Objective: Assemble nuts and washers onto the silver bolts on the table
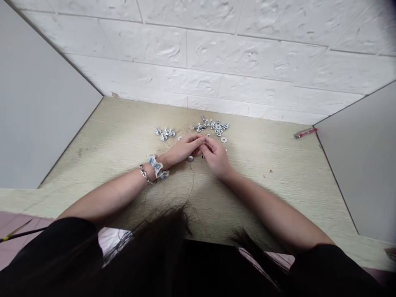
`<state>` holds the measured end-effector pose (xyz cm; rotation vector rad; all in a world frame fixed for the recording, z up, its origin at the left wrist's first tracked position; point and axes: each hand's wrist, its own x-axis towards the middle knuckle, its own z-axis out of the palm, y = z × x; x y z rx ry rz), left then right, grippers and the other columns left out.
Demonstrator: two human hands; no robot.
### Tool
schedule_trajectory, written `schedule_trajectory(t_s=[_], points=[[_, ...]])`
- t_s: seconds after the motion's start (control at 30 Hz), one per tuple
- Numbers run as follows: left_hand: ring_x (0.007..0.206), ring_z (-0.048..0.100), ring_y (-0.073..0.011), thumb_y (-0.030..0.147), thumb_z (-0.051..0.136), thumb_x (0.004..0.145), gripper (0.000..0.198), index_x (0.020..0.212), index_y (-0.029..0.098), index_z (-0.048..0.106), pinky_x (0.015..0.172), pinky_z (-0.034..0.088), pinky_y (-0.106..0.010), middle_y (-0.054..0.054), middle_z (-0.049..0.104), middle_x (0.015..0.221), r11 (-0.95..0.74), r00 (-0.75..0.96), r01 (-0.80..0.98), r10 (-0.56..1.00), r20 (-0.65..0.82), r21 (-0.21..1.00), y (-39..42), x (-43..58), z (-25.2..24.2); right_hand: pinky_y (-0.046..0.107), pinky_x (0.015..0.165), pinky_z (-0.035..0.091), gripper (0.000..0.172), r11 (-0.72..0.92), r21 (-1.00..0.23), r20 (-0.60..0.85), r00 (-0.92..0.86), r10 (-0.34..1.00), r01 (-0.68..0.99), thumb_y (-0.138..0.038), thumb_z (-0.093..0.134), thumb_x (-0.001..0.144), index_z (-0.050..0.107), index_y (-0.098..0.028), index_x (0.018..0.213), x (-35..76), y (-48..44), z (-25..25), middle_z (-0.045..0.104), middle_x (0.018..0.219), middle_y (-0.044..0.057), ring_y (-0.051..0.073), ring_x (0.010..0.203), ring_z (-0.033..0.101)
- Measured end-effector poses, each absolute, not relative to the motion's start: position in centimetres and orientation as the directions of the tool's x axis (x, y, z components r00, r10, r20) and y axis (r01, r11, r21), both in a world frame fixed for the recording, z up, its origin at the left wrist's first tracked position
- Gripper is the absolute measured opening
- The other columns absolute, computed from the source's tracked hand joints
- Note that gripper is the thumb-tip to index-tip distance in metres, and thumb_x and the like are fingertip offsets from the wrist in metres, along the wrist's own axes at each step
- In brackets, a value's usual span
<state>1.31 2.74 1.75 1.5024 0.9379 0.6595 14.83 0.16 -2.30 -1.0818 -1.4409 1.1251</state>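
Note:
My left hand (189, 147) and my right hand (214, 153) meet at the fingertips over the middle of the wooden tabletop. Both are closed in a pinch on something small, mostly hidden by the fingers. Just beyond them lies a loose pile of bolts and nuts (211, 123). A flat washer (223, 140) rests beside my right hand, and another washer (191, 159) sits just below my left wrist area. Left of the hands, several bolts with washers on them (165, 133) stand grouped together.
A red and silver tool (305, 133), perhaps a folding knife, lies at the right by the grey side panel (359, 165). A white brick-patterned wall (216, 62) closes off the back. Another grey panel (46, 103) rises at the left of the tabletop (117, 136).

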Motion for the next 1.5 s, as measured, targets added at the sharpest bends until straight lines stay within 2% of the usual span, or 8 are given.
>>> schedule_trajectory(t_s=[0.33, 0.47, 0.6, 0.8, 0.97, 1.07, 1.23, 1.5], points=[[0.057, 0.044, -0.0068, 0.046, 0.051, 0.083, 0.035, 0.091, 0.014, 0.062, 0.048, 0.037, -0.018, -0.001, 0.055, 0.072, 0.026, 0.532, 0.219, 0.835, -0.142, 0.975, 2.7, 1.2, 2.0, 0.028, 0.061, 0.045, 0.019, 0.153, -0.987, 0.149, -0.087, 0.985, 0.044, -0.032, 0.056, 0.083, 0.047, -0.021, 0.096, 14.5, 0.0, -2.5, 0.056, 0.065, -0.004, 0.011, 0.060, 0.054], [0.053, 0.042, -0.0061, 0.047, 0.050, 0.084, 0.037, 0.099, 0.014, 0.059, 0.042, 0.035, -0.016, 0.000, 0.052, 0.069, 0.100, 0.516, 0.204, 0.834, -0.194, 0.974, 2.6, 1.1, 1.9, 0.028, 0.060, 0.044, 0.025, 0.147, -0.987, 0.142, -0.092, 0.986, 0.059, -0.030, 0.058, 0.081, 0.048, -0.021, 0.103, 14.5, 0.0, -2.5, 0.053, 0.063, -0.005, 0.011, 0.059, 0.052], [0.054, 0.045, -0.0068, 0.047, 0.048, 0.086, 0.035, 0.095, 0.014, 0.057, 0.042, 0.036, -0.015, -0.001, 0.052, 0.068, 0.118, 0.478, 0.203, 0.854, -0.204, 0.972, 2.7, 1.1, 1.7, 0.028, 0.062, 0.044, 0.031, 0.147, -0.987, 0.136, -0.139, 0.981, 0.070, -0.032, 0.054, 0.084, 0.053, -0.020, 0.113, 14.6, 0.1, -2.5, 0.056, 0.070, -0.002, 0.011, 0.063, 0.052], [0.056, 0.047, -0.0074, 0.043, 0.047, 0.086, 0.033, 0.098, 0.014, 0.058, 0.044, 0.039, -0.016, 0.000, 0.054, 0.069, 0.071, 0.466, 0.201, 0.870, -0.159, 0.977, 2.7, 1.2, 1.9, 0.027, 0.057, 0.041, 0.029, 0.134, -0.991, 0.131, -0.113, 0.985, 0.019, -0.035, 0.054, 0.083, 0.054, -0.020, 0.108, 14.4, 0.2, -2.6, 0.056, 0.066, -0.003, 0.011, 0.059, 0.050], [0.056, 0.048, -0.0077, 0.037, 0.047, 0.086, 0.031, 0.106, 0.016, 0.058, 0.043, 0.037, -0.015, 0.000, 0.054, 0.070, 0.101, 0.465, 0.210, 0.864, -0.190, 0.972, 2.7, 1.1, 1.9, 0.024, 0.050, 0.035, 0.021, 0.121, -0.990, 0.119, -0.025, 0.993, 0.069, -0.032, 0.059, 0.078, 0.051, -0.020, 0.093, 14.3, 0.0, -2.3, 0.053, 0.057, -0.006, 0.009, 0.050, 0.046], [0.055, 0.048, -0.0084, 0.037, 0.047, 0.085, 0.030, 0.104, 0.016, 0.058, 0.042, 0.037, -0.016, 0.001, 0.052, 0.066, 0.126, 0.460, 0.217, 0.862, -0.215, 0.968, 2.7, 1.0, 1.7, 0.023, 0.049, 0.034, 0.021, 0.115, -0.991, 0.113, -0.029, 0.993, 0.074, -0.031, 0.059, 0.078, 0.051, -0.020, 0.094, 14.3, 0.0, -2.2, 0.051, 0.055, -0.007, 0.008, 0.048, 0.044], [0.056, 0.049, -0.0085, 0.034, 0.045, 0.085, 0.024, 0.097, 0.016, 0.057, 0.045, 0.038, -0.018, 0.002, 0.053, 0.065, 0.110, 0.445, 0.196, 0.876, -0.188, 0.974, 2.8, 1.1, 1.6, 0.024, 0.049, 0.037, 0.039, 0.109, -0.994, 0.103, -0.156, 0.982, 0.031, -0.030, 0.057, 0.078, 0.053, -0.020, 0.115, 14.8, 0.5, -1.9, 0.054, 0.059, -0.006, 0.008, 0.050, 0.046], [0.057, 0.050, -0.0089, 0.039, 0.043, 0.086, 0.028, 0.086, 0.014, 0.056, 0.052, 0.040, -0.020, 0.001, 0.056, 0.063, 0.030, 0.503, 0.179, 0.856, -0.118, 0.983, 3.2, 1.1, 1.2, 0.024, 0.049, 0.042, 0.044, -0.016, -0.999, 0.006, -0.392, 0.920, -0.052, -0.045, 0.057, 0.080, 0.057, -0.017, 0.114, 16.5, 2.0, -1.6, 0.052, 0.058, -0.005, 0.009, 0.051, 0.047]])
